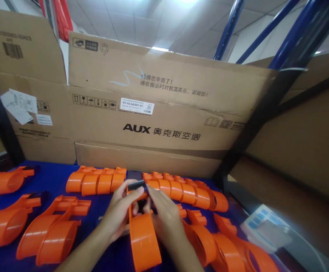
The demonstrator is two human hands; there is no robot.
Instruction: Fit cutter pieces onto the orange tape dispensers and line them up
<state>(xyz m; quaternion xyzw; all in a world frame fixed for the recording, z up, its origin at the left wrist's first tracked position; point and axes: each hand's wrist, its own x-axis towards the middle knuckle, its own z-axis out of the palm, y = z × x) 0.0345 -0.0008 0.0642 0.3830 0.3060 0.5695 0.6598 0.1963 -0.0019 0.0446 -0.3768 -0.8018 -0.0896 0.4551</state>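
Both hands are closed around one orange plastic part [145, 241] with a wide ring-shaped end hanging toward me. My left hand [120, 209] grips its upper, narrower end from the left, thumb near a black strip-like piece [136, 185] lying across the top. From the other side my right hand [164, 209] holds the same end, its fingertips beside the black piece. Fingers and shadow hide how the black piece sits on the orange part. Just behind the hands lies a dark flat rectangular object [135, 175].
Matching orange parts [90, 184] stand in a back row on the blue table surface [51, 177]. More orange parts [58, 241] lie left and right. A printed cardboard sheet [164, 124] walls the back. At right are a dark rack post [246, 139] and a white-blue device [269, 226].
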